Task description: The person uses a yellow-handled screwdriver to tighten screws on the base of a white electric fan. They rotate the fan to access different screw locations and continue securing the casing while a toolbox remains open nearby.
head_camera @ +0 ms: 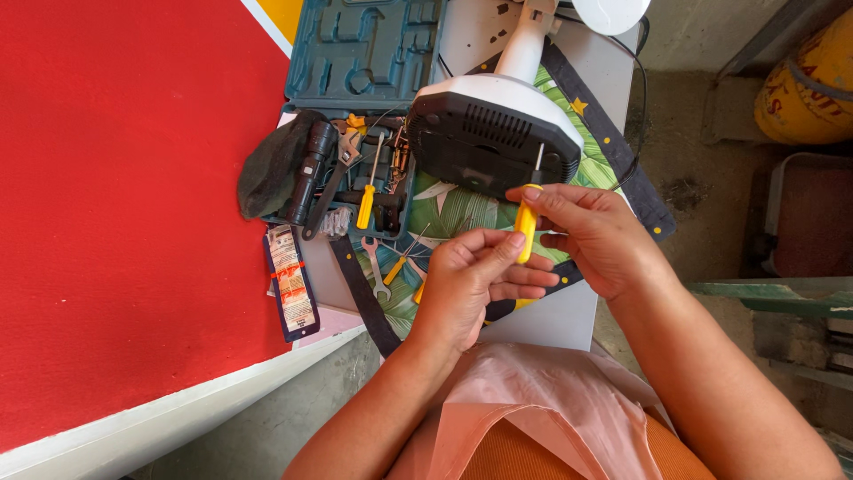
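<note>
Both hands (pixel 533 253) gripping yellow screwdriver (pixel 527 222) (upright), by fan base (pixel 493 133)

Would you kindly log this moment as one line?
both hands hold yellow screwdriver | tip up near fan base | toolbox open

An open blue tool case (pixel 360 49) holds a black torch (pixel 311 169), a wrench (pixel 336 182) and a yellow-handled screwdriver (pixel 366 204) — a yellow drum (pixel 804 93) stands far right.
</note>
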